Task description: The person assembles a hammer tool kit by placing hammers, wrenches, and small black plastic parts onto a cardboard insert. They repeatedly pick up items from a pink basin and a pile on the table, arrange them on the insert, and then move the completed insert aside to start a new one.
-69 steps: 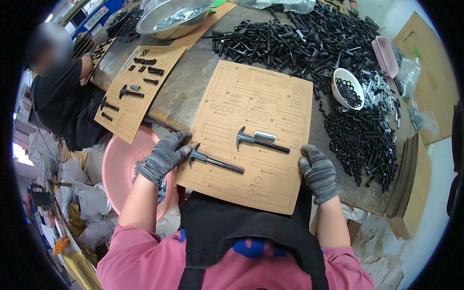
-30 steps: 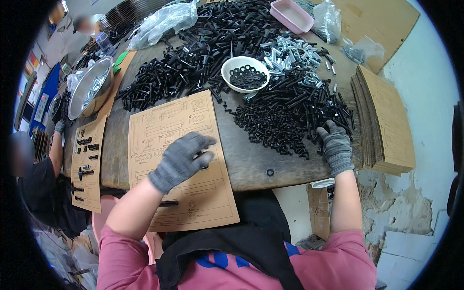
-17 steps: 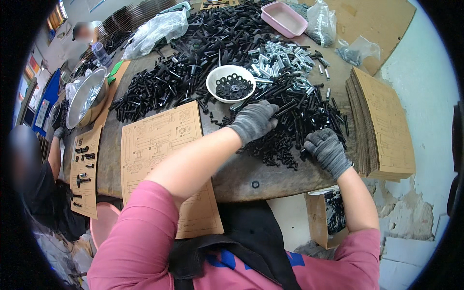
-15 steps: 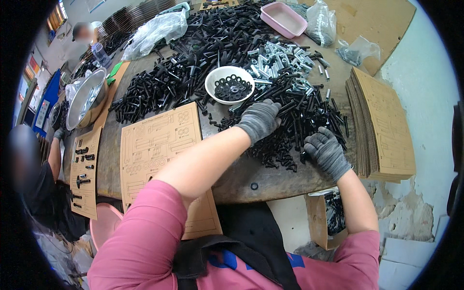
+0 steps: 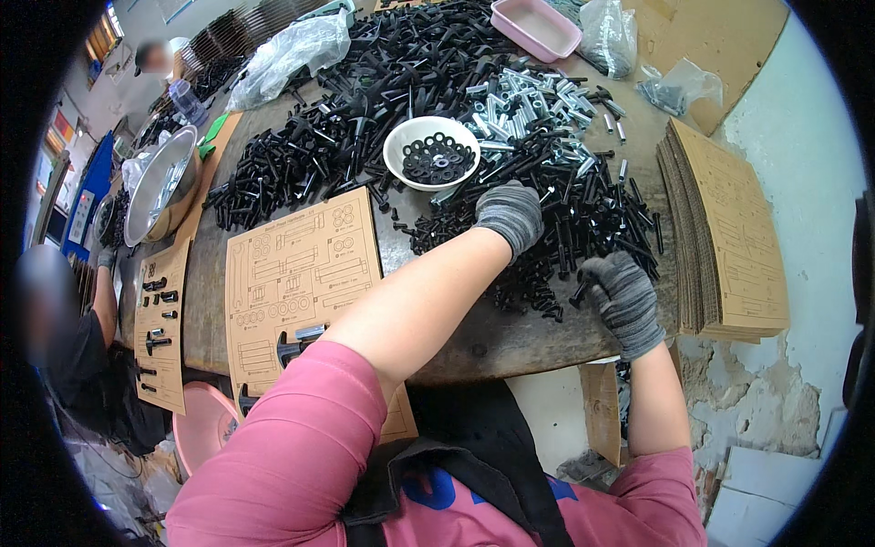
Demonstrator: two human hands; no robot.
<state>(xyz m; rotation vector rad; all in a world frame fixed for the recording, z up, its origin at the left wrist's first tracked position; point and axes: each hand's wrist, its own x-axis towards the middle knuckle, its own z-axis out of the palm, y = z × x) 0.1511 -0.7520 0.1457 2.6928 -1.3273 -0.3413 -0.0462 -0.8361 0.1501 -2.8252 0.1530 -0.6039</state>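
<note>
My left hand [image 5: 512, 219], in a grey knit glove, is at the pile of black bolts [image 5: 570, 214]. Its fingers are curled in; what they hold is hidden. At the near right edge of that pile, my gloved right hand [image 5: 626, 305] has its fingertips closed on a black bolt [image 5: 578, 294]. A white bowl of black washers [image 5: 392, 162] stands just beyond my left hand. Under my left forearm lies a printed cardboard sheet [image 5: 305, 246], with black and silver hardware [image 5: 293, 345] on its near part.
Silver tubes [image 5: 510, 105] and black parts [image 5: 365, 82] are heaped farther back. Stacked cardboard sheets [image 5: 729, 228] stand at the right, a pink tray [image 5: 536, 29] at the back. To the left are a metal basin [image 5: 157, 205] and a co-worker's arm [image 5: 107, 296].
My left hand has shifted right over the bolts. My right hand has drawn slightly right and toward me, bolt at its fingertips. Hardware on the sheet now shows beside my arm.
</note>
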